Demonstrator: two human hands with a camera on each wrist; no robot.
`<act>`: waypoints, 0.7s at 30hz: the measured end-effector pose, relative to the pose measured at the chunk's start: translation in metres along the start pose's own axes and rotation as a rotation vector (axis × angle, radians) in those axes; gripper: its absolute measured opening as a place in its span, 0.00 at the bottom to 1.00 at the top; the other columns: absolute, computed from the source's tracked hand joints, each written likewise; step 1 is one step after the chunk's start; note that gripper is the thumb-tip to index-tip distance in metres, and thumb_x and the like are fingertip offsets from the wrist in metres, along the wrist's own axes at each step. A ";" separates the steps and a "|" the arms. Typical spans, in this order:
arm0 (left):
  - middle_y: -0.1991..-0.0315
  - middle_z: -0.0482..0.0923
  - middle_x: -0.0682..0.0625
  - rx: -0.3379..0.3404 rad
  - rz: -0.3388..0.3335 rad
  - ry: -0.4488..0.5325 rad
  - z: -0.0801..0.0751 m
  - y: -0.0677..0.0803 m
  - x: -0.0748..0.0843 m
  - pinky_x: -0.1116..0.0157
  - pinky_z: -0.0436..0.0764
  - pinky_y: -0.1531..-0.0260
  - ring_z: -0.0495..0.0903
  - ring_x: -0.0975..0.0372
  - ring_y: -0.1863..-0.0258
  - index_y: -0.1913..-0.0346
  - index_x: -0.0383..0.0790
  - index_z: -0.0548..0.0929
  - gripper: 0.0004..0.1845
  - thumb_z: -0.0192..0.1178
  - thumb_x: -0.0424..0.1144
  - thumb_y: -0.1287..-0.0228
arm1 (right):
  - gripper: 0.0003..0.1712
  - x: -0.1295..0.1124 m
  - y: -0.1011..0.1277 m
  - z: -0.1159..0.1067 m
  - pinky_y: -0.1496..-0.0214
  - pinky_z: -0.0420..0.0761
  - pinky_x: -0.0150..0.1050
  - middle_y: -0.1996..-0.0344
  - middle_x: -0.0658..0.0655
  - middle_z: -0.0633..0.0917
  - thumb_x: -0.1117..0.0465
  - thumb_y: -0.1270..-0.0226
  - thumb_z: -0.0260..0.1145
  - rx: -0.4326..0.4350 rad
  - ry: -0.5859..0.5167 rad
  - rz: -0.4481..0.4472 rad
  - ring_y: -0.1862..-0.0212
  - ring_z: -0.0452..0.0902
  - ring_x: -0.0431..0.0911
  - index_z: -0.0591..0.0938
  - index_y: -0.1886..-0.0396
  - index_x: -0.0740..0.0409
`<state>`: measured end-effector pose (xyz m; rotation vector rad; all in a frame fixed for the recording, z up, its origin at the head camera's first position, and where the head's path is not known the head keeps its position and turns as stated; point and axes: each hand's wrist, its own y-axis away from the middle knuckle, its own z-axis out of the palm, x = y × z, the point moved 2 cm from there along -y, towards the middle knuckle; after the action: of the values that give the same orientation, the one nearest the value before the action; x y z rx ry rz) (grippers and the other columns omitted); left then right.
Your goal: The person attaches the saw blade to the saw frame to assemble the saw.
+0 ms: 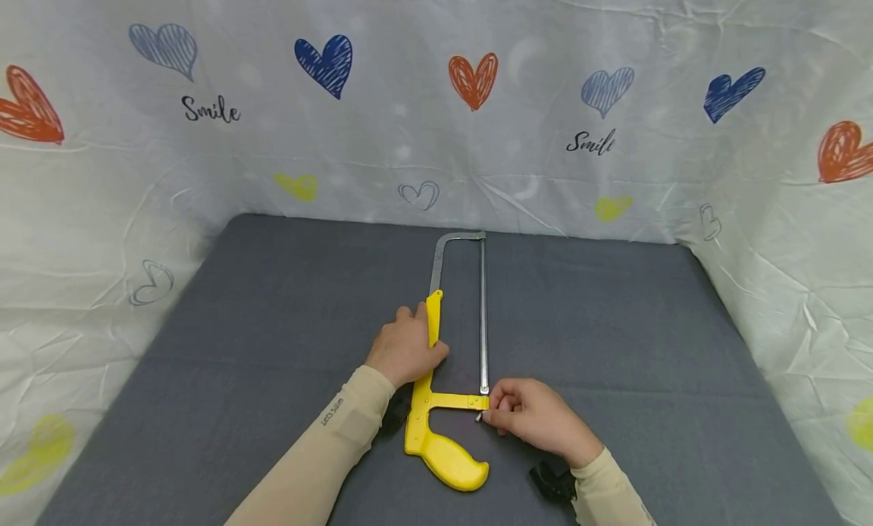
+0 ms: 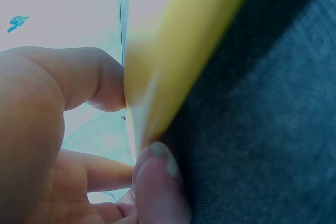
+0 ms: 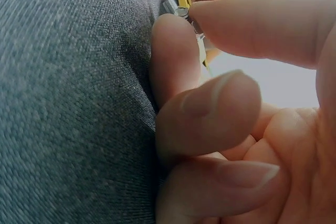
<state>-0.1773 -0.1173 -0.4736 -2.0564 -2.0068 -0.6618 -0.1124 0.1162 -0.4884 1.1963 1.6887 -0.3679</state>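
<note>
A hacksaw (image 1: 452, 465) with a yellow handle and grey metal front frame lies flat on the dark grey cloth, its silver blade (image 1: 483, 314) on the right side. My left hand (image 1: 405, 348) grips the yellow frame above the handle. In the left wrist view, thumb and fingers press on both sides of the yellow frame (image 2: 173, 51). At the blade's near end, my right hand (image 1: 539, 416) pinches the small metal wing nut (image 1: 480, 417) by the yellow crossbar. Fingertips hide part of that nut in the right wrist view.
Dark grey cloth (image 1: 614, 321) covers the table. A white curtain (image 1: 409, 147) printed with hearts and "Smile" stands behind it and at both sides. A black strap piece (image 1: 551, 482) sits beneath the right wrist.
</note>
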 end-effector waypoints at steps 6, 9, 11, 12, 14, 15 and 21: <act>0.35 0.74 0.29 -0.003 0.006 0.001 -0.001 0.000 0.000 0.53 0.88 0.59 0.81 0.49 0.67 0.16 0.28 0.61 0.47 0.64 0.48 0.31 | 0.08 -0.001 0.001 -0.001 0.76 0.67 0.32 0.79 0.47 0.83 0.56 0.28 0.73 -0.003 0.018 -0.012 0.81 0.67 0.37 0.85 0.66 0.53; 0.36 0.74 0.29 -0.002 0.009 0.004 -0.001 0.001 0.000 0.53 0.88 0.60 0.81 0.49 0.68 0.16 0.28 0.61 0.47 0.63 0.48 0.31 | 0.06 -0.001 0.001 0.000 0.76 0.67 0.32 0.79 0.47 0.82 0.57 0.28 0.72 -0.005 0.025 -0.010 0.81 0.67 0.37 0.85 0.66 0.53; 0.36 0.74 0.29 -0.001 0.011 0.005 -0.001 0.001 0.000 0.54 0.88 0.61 0.81 0.49 0.68 0.16 0.28 0.61 0.47 0.63 0.48 0.32 | 0.06 -0.001 0.002 -0.001 0.76 0.67 0.32 0.79 0.46 0.82 0.58 0.27 0.72 -0.003 0.029 -0.010 0.81 0.68 0.37 0.85 0.65 0.53; 0.37 0.75 0.29 0.000 0.012 0.005 -0.001 0.001 0.000 0.54 0.88 0.61 0.80 0.50 0.68 0.16 0.28 0.61 0.47 0.63 0.48 0.32 | 0.06 -0.002 0.002 -0.001 0.76 0.67 0.32 0.79 0.46 0.82 0.58 0.27 0.72 -0.002 0.027 -0.008 0.80 0.68 0.37 0.85 0.65 0.52; 0.37 0.75 0.29 0.001 0.013 0.005 -0.001 0.001 0.000 0.53 0.88 0.61 0.80 0.49 0.68 0.16 0.28 0.61 0.47 0.63 0.48 0.32 | 0.06 -0.002 0.002 -0.001 0.76 0.67 0.31 0.79 0.47 0.83 0.58 0.27 0.72 -0.001 0.026 -0.006 0.80 0.68 0.37 0.85 0.65 0.52; 0.37 0.75 0.29 0.001 0.013 0.005 -0.001 0.000 0.000 0.53 0.88 0.61 0.81 0.49 0.68 0.16 0.28 0.61 0.47 0.63 0.48 0.32 | 0.06 -0.002 0.002 -0.001 0.76 0.67 0.32 0.79 0.47 0.83 0.58 0.27 0.72 -0.001 0.024 -0.006 0.80 0.68 0.37 0.85 0.65 0.53; 0.36 0.75 0.29 0.005 0.018 0.004 -0.001 0.000 0.000 0.52 0.88 0.58 0.81 0.48 0.66 0.16 0.28 0.61 0.47 0.63 0.48 0.32 | 0.05 -0.003 0.003 -0.001 0.76 0.66 0.33 0.78 0.49 0.83 0.60 0.27 0.71 -0.004 0.012 -0.013 0.80 0.68 0.38 0.85 0.64 0.54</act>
<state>-0.1771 -0.1179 -0.4730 -2.0656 -1.9839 -0.6563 -0.1107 0.1170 -0.4848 1.1875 1.7078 -0.3656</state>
